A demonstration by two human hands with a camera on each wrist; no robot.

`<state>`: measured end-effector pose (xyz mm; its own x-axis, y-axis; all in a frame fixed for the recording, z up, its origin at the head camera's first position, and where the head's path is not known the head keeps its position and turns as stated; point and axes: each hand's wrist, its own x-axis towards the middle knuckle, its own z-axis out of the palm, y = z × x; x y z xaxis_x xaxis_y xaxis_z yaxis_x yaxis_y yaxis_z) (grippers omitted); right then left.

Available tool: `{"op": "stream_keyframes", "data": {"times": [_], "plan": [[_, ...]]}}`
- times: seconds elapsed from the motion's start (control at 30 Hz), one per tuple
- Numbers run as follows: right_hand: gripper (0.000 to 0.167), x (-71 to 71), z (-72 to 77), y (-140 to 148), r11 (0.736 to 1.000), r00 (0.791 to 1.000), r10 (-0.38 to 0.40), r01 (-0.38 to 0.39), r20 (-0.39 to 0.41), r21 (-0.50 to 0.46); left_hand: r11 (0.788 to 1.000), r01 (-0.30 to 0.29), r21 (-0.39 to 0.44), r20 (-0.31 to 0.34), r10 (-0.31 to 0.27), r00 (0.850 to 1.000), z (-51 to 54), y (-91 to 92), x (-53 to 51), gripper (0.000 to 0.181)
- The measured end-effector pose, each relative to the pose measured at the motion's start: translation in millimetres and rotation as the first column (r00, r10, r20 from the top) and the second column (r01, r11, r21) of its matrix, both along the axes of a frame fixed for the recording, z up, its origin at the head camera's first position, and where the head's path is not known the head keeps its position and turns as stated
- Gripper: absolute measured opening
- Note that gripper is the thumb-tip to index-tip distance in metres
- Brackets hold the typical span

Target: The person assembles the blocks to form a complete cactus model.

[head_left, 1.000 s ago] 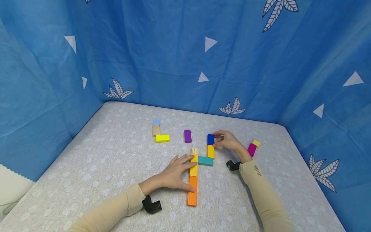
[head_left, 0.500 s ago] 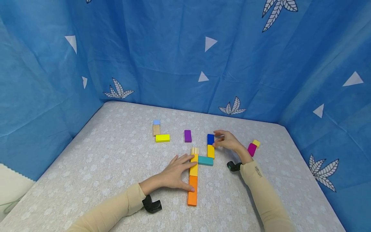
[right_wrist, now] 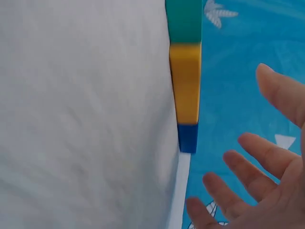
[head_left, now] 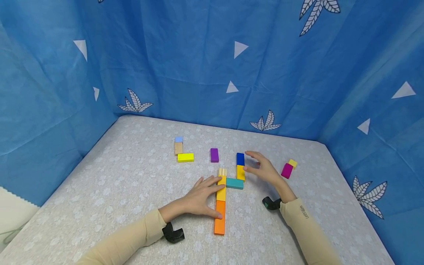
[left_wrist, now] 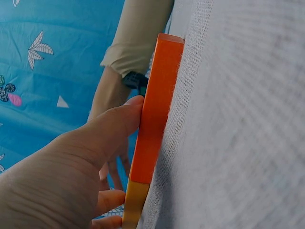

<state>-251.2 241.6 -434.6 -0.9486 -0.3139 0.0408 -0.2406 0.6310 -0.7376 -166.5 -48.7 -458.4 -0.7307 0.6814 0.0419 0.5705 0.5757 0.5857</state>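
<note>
In the head view my left hand (head_left: pixel 198 198) lies with spread fingers over a row of blocks. Its thumb touches the orange block (head_left: pixel 219 226); its fingertips rest on the amber block (head_left: pixel 221 193). A cream striped piece (head_left: pixel 222 172) tops that row. From its right side a teal block (head_left: pixel 235 183) sticks out, touching a yellow block (head_left: pixel 240 173) with a dark blue block (head_left: pixel 240 159) beyond it. My right hand (head_left: pixel 265 171) is just right of these two, fingers spread, holding nothing. In the right wrist view its fingers (right_wrist: pixel 262 152) are apart from the blocks.
A purple block (head_left: pixel 214 155) lies farther back. To its left are a bright yellow block (head_left: pixel 186 158), a wooden block (head_left: pixel 179 148) and a light blue piece (head_left: pixel 179 139). A magenta block (head_left: pixel 286 170) and a pale yellow piece (head_left: pixel 293 163) lie right of my right hand.
My right hand has drawn back a little to the right and toward me from the dark blue block, its fingers opening. The left hand and the blocks stay put.
</note>
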Motion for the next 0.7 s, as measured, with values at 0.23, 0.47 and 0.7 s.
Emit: {"op": "stream_keyframes", "data": {"times": [0.23, 0.47, 0.7], "plan": [[0.066, 20.2, -12.7, 0.0, 0.997, 0.993, 0.039, -0.046, -0.110, -0.060, 1.000, -0.002, -0.009, -0.002, 0.002, 1.000, 0.6, 0.4, -0.7, 0.093], [0.067, 26.8, -21.9, -4.6, 0.993, 0.981, 0.115, -0.115, -0.158, 0.009, 1.000, -0.006, -0.018, -0.005, 0.006, 1.000, 0.3, 0.3, -0.7, 0.093], [0.067, 27.4, -26.1, -6.2, 0.988, 0.977, 0.141, -0.129, -0.158, 0.080, 1.000, -0.005, -0.024, -0.006, 0.005, 1.000, 1.5, 0.6, 0.3, 0.093]]}}
